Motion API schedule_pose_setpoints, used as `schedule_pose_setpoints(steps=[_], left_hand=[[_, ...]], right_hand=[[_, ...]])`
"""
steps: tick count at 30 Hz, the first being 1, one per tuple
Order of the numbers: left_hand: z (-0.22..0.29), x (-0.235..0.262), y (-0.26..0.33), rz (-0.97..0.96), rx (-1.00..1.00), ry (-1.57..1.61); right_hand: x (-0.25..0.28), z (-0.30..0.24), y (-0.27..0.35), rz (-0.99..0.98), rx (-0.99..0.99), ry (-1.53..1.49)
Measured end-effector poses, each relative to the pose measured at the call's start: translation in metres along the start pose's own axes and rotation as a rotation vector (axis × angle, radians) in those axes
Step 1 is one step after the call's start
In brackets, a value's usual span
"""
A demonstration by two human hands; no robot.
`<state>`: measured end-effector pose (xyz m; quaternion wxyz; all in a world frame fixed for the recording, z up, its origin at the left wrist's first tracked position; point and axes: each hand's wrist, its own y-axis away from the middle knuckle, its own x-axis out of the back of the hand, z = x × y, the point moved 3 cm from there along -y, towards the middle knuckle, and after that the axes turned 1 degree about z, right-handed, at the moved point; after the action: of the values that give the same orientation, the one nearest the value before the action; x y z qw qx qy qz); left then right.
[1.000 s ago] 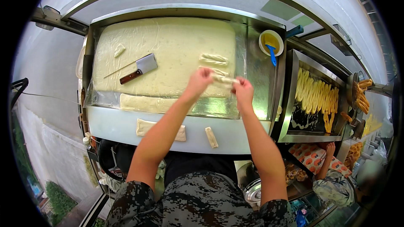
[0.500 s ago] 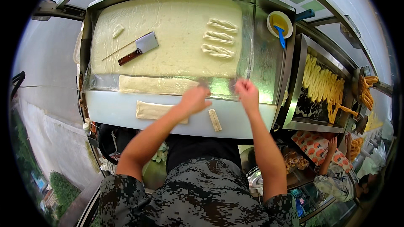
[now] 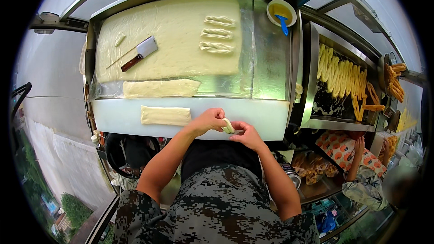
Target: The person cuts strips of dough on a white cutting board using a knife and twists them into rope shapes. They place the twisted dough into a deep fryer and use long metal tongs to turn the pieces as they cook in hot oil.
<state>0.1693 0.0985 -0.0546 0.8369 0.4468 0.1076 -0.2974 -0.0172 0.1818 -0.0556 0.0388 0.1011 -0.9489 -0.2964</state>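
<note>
My left hand (image 3: 209, 122) pinches one end of a short dough strip (image 3: 228, 127), just over the near edge of the white cutting board (image 3: 115, 113). The fingers of my right hand (image 3: 247, 135) are curled around its other end. Left of my hands, a flat rectangular dough piece (image 3: 165, 115) lies on the board. Beyond it, a longer dough band (image 3: 158, 88) rests beside the large dough slab (image 3: 181, 22). Three twisted dough pieces, one of them the middle twist (image 3: 217, 34), lie on the slab's right part.
A cleaver (image 3: 139, 53) and a thin stick lie on the slab. At the far right stands a white bowl (image 3: 275, 8) with yellow liquid and a blue brush. Further right, a fryer (image 3: 312, 122) holds several frying twists. A co-worker's arm (image 3: 357, 156) is at lower right.
Both hands have come nearer to me from the tray's front. The short dough strip, which lay on the board, is now lifted between them. The whole view has shifted slightly.
</note>
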Motion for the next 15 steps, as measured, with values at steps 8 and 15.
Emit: schedule_pose_setpoints(steps=[8,15], left_hand=[[0.019,-0.037,-0.004,0.046,-0.225,0.272],[0.032,-0.05,-0.008,0.112,-0.261,-0.524]], right_hand=[[0.015,-0.018,-0.003,0.044,-0.196,-0.679],[0.028,-0.027,-0.009,0.234,-0.026,-0.818]])
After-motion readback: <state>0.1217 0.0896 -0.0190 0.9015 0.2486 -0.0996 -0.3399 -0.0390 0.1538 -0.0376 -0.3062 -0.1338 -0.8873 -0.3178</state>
